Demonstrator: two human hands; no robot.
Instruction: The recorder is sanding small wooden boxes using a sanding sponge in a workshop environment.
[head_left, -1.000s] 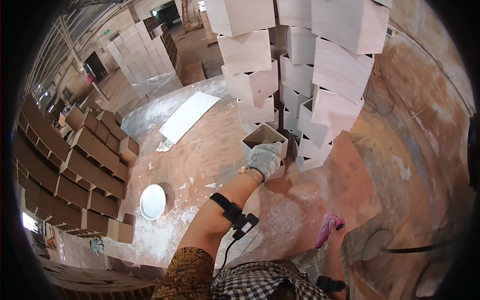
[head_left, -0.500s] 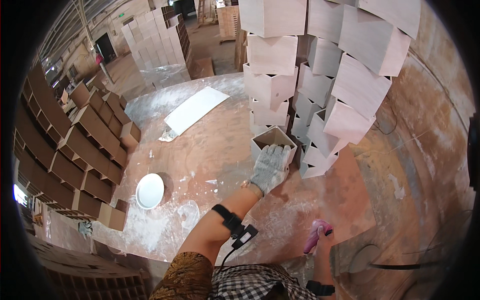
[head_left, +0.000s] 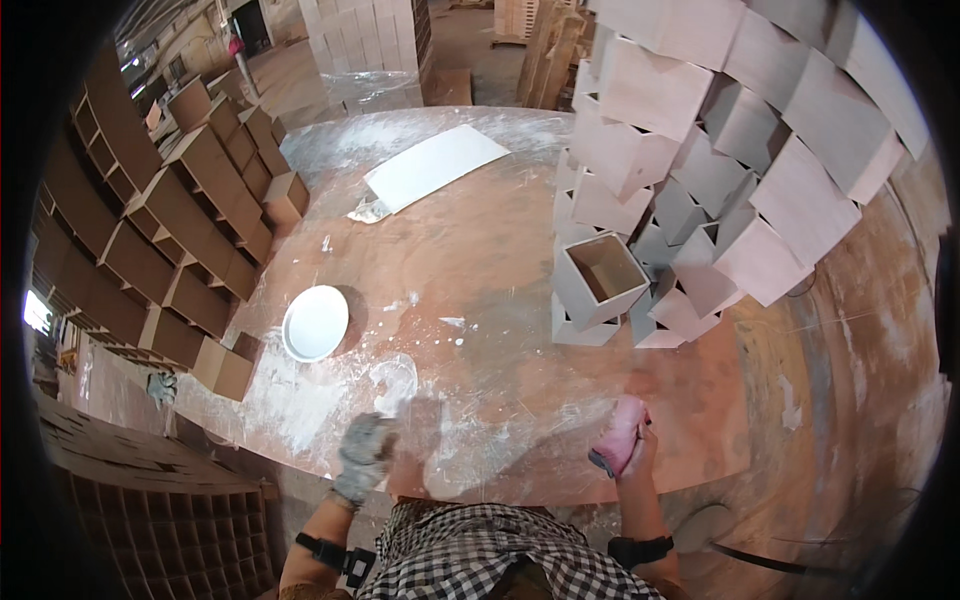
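My left hand [head_left: 366, 455], in a grey knit glove, is over the near edge of the table [head_left: 480, 390]; its fingers are smeared by motion and no object shows in it. At the right, my right hand [head_left: 643, 460] is closed round a pink rounded object [head_left: 620, 436] with a dark end, whose exact kind I cannot make out. Beyond it, an open-topped pale box [head_left: 604, 280] sits tilted on another box at the foot of the stack of whitish boxes [head_left: 690, 150]. Neither hand touches these boxes.
A white bowl [head_left: 316, 322] stands on the table's left side. A white board [head_left: 436, 168] lies toward the far edge. Stacked brown boxes [head_left: 190, 220] line the left, with a compartmented brown rack [head_left: 160, 540] below. A dark cable [head_left: 760, 560] runs at lower right.
My left hand has left the open box and pulled back to the lower left. That box now sits higher, on another box against the stack. The pink object has turned in my right hand.
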